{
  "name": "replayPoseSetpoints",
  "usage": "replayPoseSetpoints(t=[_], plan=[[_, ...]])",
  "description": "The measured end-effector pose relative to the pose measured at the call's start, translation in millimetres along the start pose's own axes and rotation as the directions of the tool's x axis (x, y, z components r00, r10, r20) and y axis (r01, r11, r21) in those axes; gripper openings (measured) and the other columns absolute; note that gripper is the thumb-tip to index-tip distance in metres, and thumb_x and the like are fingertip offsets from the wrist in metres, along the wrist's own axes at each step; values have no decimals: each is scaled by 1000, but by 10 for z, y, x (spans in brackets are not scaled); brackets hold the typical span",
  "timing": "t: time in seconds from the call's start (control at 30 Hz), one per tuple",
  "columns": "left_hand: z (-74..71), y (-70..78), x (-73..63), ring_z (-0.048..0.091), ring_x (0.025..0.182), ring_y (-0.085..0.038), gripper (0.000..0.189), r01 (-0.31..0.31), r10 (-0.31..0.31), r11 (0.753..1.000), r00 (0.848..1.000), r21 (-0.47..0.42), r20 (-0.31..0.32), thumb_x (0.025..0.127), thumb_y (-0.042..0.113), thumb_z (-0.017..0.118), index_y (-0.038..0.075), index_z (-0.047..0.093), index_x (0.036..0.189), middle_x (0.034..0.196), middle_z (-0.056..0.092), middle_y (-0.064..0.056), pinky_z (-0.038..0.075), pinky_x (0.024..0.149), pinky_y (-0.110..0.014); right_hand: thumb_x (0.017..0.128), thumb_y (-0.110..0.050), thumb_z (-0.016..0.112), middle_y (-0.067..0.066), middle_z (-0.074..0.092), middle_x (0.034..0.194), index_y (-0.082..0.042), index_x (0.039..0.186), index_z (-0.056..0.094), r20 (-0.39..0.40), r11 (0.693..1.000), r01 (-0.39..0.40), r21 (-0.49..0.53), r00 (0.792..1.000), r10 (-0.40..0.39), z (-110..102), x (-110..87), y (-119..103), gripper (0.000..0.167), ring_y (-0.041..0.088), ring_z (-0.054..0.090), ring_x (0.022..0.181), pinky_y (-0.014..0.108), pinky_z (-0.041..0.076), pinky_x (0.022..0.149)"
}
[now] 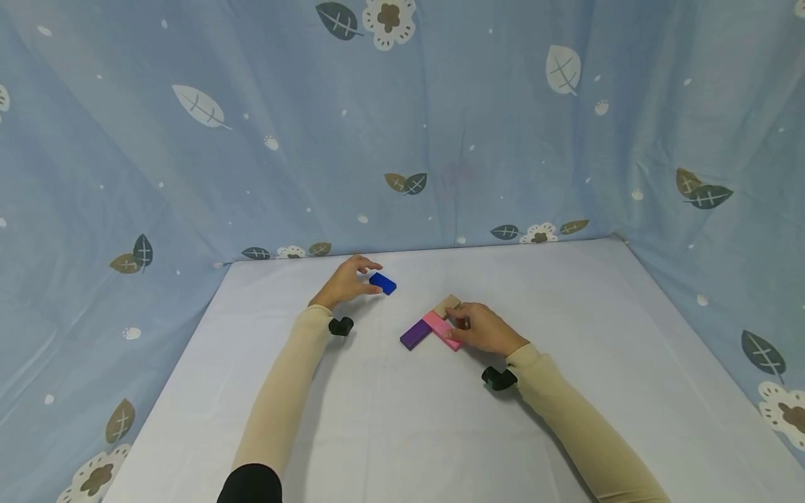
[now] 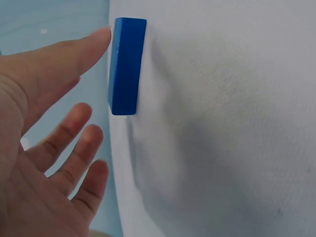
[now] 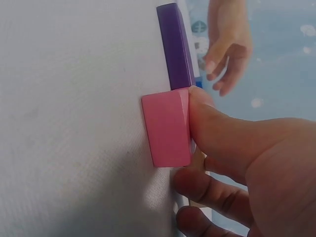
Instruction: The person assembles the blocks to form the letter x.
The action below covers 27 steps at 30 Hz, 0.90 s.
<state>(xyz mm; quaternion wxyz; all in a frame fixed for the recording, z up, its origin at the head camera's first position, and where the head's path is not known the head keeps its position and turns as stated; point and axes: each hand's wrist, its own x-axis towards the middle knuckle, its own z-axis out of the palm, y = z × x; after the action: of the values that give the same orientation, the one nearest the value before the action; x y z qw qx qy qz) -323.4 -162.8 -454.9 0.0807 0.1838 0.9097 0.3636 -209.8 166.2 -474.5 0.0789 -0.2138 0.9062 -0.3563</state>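
On the white table lies a blue block (image 1: 383,283). My left hand (image 1: 349,280) is beside it with fingers spread, the thumb tip (image 2: 101,40) close against the block (image 2: 128,66); whether it touches is hard to tell. Right of centre, a pink block (image 1: 442,330) lies between a purple block (image 1: 415,334) and a plain wooden block (image 1: 448,305), their ends meeting. My right hand (image 1: 487,329) holds the pink block, thumb on its upper face and bent fingers along its side. The index finger reaches the wooden block. In the right wrist view the purple block (image 3: 176,47) adjoins the pink block (image 3: 167,129).
A blue curtain (image 1: 465,140) with leaves and flowers hangs behind and along both sides of the table (image 1: 402,433). Black wrist cameras (image 1: 499,378) sit under both wrists, near the tabletop.
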Motion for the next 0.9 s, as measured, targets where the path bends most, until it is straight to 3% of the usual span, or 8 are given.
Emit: replayPoseSetpoints(t=[0.27,0.53,0.73,0.9], plan=[[39,35,29,50,128,-38,54,-22,21,999,999,34,38,89,17,83,8,65,139,144,51,-18,43,111,-56,93,-13,76,7,66,94,8,139,59,2,1000,2,13,1000,-2,8,-12,3,53,14,49,77,22,41,62],[82,31,68,49,128,-37,53,-49,43,996,995,76,88,90,16,82,8,65,139,145,49,-19,42,114,-55,93,-15,77,9,69,100,7,139,60,2,1000,-17,16,1000,17,10,-14,-10,53,15,49,78,23,40,62],[79,32,89,48,137,-39,50,-100,88,989,991,111,105,90,15,82,6,67,136,145,50,-19,39,119,-55,93,-15,77,9,69,99,7,138,60,-5,1000,-2,13,1000,2,4,-4,-1,53,14,49,77,23,40,61],[80,40,110,53,132,-40,43,-153,139,977,985,146,105,89,13,82,2,71,129,140,55,-21,43,116,-53,93,-14,77,9,68,99,8,138,60,-7,1000,4,19,1000,-4,-3,-2,3,52,14,48,77,23,39,61]])
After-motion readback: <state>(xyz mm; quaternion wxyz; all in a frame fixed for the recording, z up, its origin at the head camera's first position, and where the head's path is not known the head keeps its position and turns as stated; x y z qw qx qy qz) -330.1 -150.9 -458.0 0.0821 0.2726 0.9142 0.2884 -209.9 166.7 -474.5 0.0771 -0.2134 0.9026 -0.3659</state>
